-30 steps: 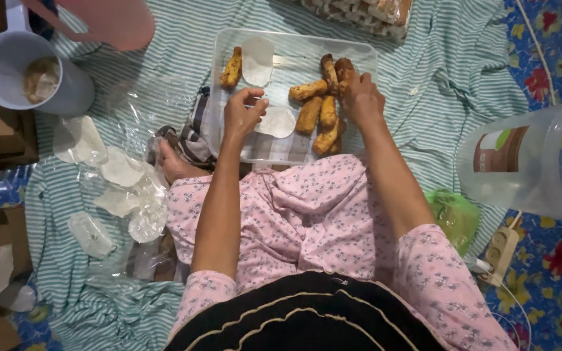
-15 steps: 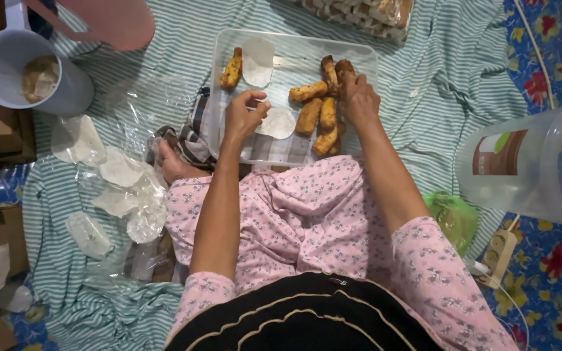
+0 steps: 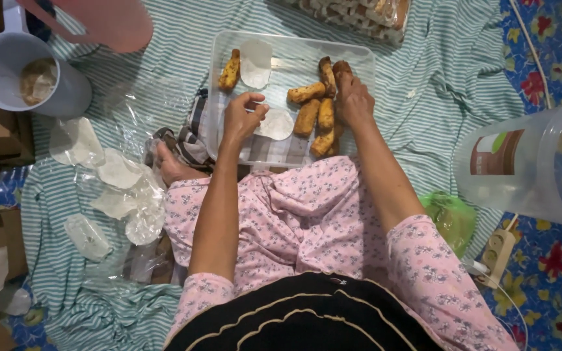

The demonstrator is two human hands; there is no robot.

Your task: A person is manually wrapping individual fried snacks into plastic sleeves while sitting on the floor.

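A clear plastic tray [image 3: 359, 58] is seen on the striped cloth [image 3: 437, 110], holding golden fried rolls [image 3: 307, 117] at its 3 o'clock side, one roll [image 3: 230, 70] at 10 o'clock, and two white round wrappers [image 3: 255, 64]. Bare tray floor is left at 6 o'clock. The left hand [image 3: 243, 118] is pinched on the nearer wrapper [image 3: 277, 125]. The right hand [image 3: 354, 99] is curled over the rolls, touching them; whether one is gripped cannot be told.
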